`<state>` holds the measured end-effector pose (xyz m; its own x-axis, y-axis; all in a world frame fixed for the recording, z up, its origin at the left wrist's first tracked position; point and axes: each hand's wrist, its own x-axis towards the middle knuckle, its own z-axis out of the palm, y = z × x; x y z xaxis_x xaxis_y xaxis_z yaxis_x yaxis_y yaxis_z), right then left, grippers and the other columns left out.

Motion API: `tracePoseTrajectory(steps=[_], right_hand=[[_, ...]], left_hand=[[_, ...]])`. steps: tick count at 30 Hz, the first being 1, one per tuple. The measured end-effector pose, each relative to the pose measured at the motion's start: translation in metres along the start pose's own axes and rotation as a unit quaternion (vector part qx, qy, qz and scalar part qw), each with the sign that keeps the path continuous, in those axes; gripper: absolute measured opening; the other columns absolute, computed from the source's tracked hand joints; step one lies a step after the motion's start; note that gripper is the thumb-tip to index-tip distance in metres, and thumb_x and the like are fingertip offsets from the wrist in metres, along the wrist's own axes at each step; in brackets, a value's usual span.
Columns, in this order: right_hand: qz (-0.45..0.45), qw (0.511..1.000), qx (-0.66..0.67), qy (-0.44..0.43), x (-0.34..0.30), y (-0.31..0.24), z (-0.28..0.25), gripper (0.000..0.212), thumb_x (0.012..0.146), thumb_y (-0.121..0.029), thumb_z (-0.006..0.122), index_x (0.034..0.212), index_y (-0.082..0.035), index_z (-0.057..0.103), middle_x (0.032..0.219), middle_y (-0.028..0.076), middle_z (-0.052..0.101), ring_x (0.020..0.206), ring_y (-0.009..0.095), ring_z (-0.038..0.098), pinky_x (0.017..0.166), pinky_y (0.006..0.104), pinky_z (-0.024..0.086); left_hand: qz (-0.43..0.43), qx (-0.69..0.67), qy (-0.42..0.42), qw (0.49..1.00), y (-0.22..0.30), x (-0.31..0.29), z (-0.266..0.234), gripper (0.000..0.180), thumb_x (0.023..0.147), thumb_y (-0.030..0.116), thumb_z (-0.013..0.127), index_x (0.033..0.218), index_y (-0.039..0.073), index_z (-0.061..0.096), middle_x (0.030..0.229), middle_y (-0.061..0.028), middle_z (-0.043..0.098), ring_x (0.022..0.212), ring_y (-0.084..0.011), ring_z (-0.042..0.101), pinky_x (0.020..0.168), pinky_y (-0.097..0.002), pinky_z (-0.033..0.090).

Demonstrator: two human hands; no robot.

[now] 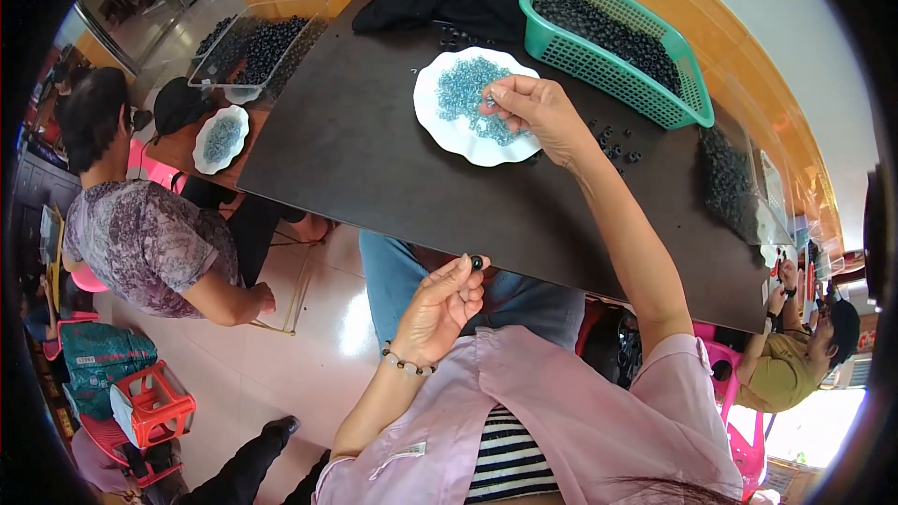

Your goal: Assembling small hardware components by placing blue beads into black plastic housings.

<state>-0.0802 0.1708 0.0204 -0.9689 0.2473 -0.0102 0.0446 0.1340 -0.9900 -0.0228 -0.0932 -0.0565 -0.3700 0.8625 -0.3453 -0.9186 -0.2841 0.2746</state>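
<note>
Left hand [440, 304] pinching a black bead [476, 263], right hand [533, 112] picking in the plate [440, 122].
Near edge of the dark desk [374, 159]: bead held at fingertips; small, round, glossy, likely hard, light, slippery, so grip across its sides. Farther out, right fingertips close on blue-grey beads [463, 93] heaped on the white scalloped plate. Behind: green basket [687, 84] full of black beads.

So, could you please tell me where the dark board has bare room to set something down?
Bare: the dark board left of and below the white plate. Crowded: loose black beads between the right hand and green basket.
</note>
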Motion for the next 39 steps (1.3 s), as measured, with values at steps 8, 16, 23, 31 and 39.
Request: tracePoseTrajectory(steps=[8, 16, 23, 31, 39], right_hand=[[0.015, 1.000, 0.021, 0.001, -0.007, -0.005, -0.001, 0.029, 0.093, -0.028, 0.063, 0.105, -0.002, 0.068, 0.093, 0.003, 0.064, 0.077, 0.005, 0.051, 0.067, 0.0188, 0.043], [0.028, 0.999, -0.002, 0.020, -0.009, -0.005, -0.012, 0.029, 0.092, -0.026, 0.063, 0.102, 0.000, 0.069, 0.089, 0.005, 0.067, 0.072, 0.007, 0.055, 0.061, 0.0201, 0.045], [0.020, 0.995, -0.055, 0.084, -0.037, -0.022, -0.027, 0.019, 0.091, -0.023, 0.064, 0.091, -0.003, 0.064, 0.078, 0.000, 0.064, 0.059, 0.004, 0.050, 0.056, 0.0177, 0.040], [-0.087, 0.915, -0.368, 0.142, -0.135, 0.000, -0.044, 0.013, 0.080, 0.001, 0.068, 0.092, -0.003, 0.068, 0.094, 0.006, 0.069, 0.076, 0.015, 0.056, 0.063, 0.0255, 0.048], [-0.072, 0.905, -0.366, 0.204, -0.169, 0.014, -0.052, 0.031, 0.076, 0.002, 0.072, 0.106, -0.005, 0.070, 0.098, 0.008, 0.068, 0.086, 0.019, 0.056, 0.064, 0.0275, 0.051]], left_hand=[[-0.003, -0.011, -0.002, 1.000, -0.006, 0.001, 0.000, 0.027, 0.097, 0.023, 0.058, 0.109, -0.001, 0.062, 0.079, 0.0007, 0.054, 0.073, -0.0106, 0.050, 0.067, -0.0233, 0.045], [-0.013, -0.014, -0.002, 1.000, -0.006, 0.008, 0.008, 0.028, 0.094, 0.024, 0.064, 0.107, 0.000, 0.064, 0.078, 0.0028, 0.057, 0.068, -0.0060, 0.052, 0.065, -0.0188, 0.045], [-0.031, -0.001, -0.002, 1.000, -0.001, 0.006, 0.022, 0.025, 0.094, 0.023, 0.063, 0.107, 0.001, 0.065, 0.079, 0.0027, 0.059, 0.069, -0.0058, 0.054, 0.066, -0.0186, 0.046], [0.032, 0.274, 0.028, 0.961, -0.005, 0.013, 0.060, 0.021, 0.094, 0.020, 0.062, 0.103, 0.001, 0.065, 0.085, -0.0031, 0.066, 0.070, -0.0070, 0.059, 0.066, -0.0210, 0.049], [0.045, 0.399, 0.017, 0.916, -0.018, 0.032, 0.088, 0.017, 0.093, 0.016, 0.064, 0.101, 0.001, 0.065, 0.085, -0.0024, 0.067, 0.071, -0.0053, 0.061, 0.064, -0.0194, 0.050]])
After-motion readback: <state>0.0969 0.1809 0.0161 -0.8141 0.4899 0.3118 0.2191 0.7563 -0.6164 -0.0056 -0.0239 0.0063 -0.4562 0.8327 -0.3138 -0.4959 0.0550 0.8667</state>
